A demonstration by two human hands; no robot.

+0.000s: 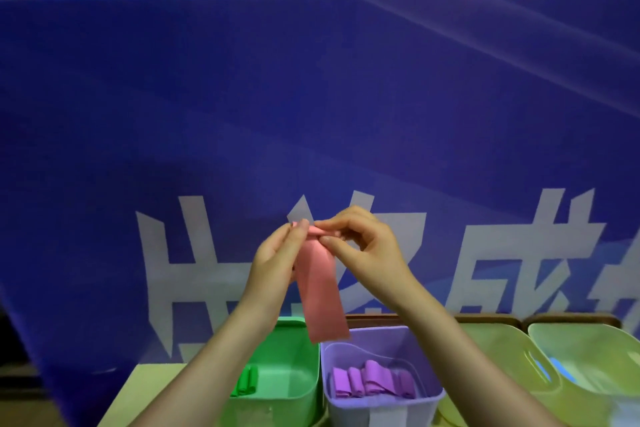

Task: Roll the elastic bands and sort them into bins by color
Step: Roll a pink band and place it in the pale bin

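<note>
Two hands' grip (313,232) atop hanging pink band (320,291)

both arms bare, reaching up and forward from the bottom of the view, forearms angled toward each other. left hand (275,258) raised, palm facing right, fingers upright and close together, thumb and fingertips pinching the top edge of the pink band (320,295). right hand (363,246) at the same height, just beside the left, back of hand toward the camera's right, index finger and thumb curled in and pinching the same top edge, other fingers curled loosely below. fingertips of both hands nearly touching. wrists slightly bent.
</note>
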